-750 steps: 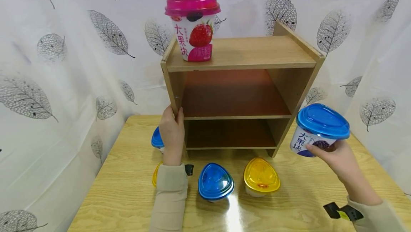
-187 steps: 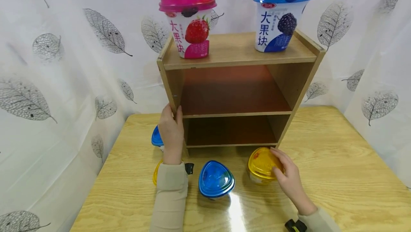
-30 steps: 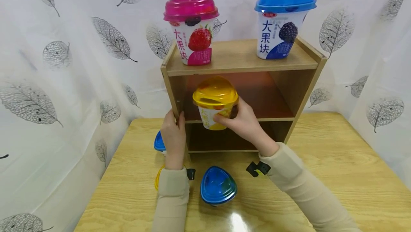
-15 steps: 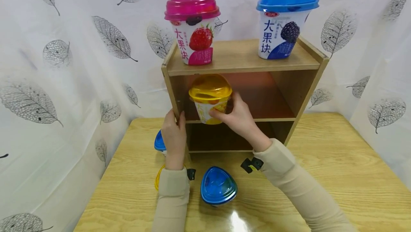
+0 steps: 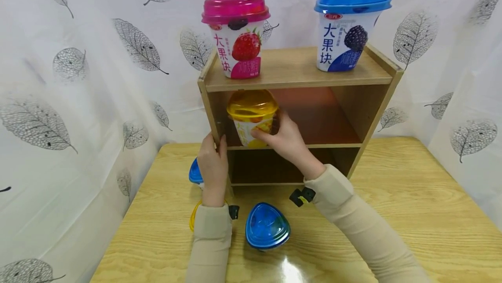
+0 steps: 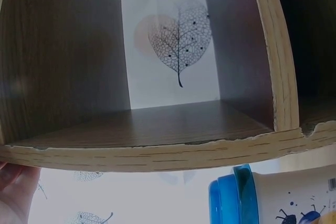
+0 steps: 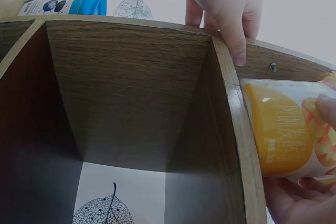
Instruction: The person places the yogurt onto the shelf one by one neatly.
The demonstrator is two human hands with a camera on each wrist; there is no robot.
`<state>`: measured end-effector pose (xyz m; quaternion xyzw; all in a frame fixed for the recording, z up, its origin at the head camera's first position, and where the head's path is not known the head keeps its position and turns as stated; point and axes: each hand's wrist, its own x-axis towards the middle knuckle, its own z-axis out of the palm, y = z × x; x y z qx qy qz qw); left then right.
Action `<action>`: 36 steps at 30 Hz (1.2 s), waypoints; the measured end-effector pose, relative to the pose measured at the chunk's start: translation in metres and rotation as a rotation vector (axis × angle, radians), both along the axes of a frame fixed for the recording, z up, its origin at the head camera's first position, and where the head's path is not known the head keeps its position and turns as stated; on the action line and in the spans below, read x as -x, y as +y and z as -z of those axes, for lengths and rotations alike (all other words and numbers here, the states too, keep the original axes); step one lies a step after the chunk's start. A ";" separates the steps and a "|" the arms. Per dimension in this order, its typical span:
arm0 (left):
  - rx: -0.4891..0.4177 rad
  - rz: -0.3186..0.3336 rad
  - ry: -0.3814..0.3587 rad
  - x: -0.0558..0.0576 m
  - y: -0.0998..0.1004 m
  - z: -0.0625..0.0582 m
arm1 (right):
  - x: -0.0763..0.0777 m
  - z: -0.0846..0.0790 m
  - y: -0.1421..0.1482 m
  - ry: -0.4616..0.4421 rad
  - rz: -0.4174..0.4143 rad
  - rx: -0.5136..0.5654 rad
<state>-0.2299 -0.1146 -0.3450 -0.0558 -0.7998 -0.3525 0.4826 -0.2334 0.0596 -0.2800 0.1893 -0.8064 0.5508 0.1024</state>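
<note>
My right hand [image 5: 288, 141] holds a yogurt cup with a yellow lid [image 5: 251, 109], upright, at the left end of the wooden shelf unit's [image 5: 302, 82] middle compartment. In the right wrist view the base of this yogurt cup [image 7: 281, 129] is right at the middle board's front edge, thumb on one side and fingers on the other. With thumb inside and fingers outside, my left hand [image 5: 213, 167] grips the unit's left side panel. A pink-lidded strawberry yogurt cup [image 5: 240, 41] and a blue-lidded blackberry one [image 5: 347, 35] stand on top.
On the wooden table [image 5: 415, 213], a blue-lidded cup [image 5: 267, 227] stands in front of the unit. Another blue-lidded cup [image 5: 195, 173] and a yellow-lidded cup [image 5: 193, 217] are partly hidden by the left arm. A leaf-patterned sheet [image 5: 98, 113] hangs behind.
The blackberry yogurt cup went onto the top earlier. Since then the right hand has lifted the yellow-lidded cup from the table, lately shifting it slightly left and inward. The left hand stays put.
</note>
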 end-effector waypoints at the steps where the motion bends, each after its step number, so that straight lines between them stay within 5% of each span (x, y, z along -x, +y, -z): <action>1: 0.001 -0.001 0.002 0.000 0.000 0.000 | 0.001 0.000 -0.001 0.004 -0.001 0.000; 19: -0.001 0.004 0.001 0.001 0.000 0.001 | 0.016 -0.001 -0.009 0.004 -0.089 -0.014; 24: 0.000 0.002 -0.005 0.001 0.000 0.001 | 0.011 0.004 -0.006 0.021 -0.045 0.049; 29: 0.001 0.005 -0.005 0.001 0.000 0.001 | -0.005 0.010 0.006 0.135 0.020 0.185; 36: 0.000 0.002 -0.005 0.001 -0.001 0.002 | -0.024 0.012 0.039 0.414 0.130 0.341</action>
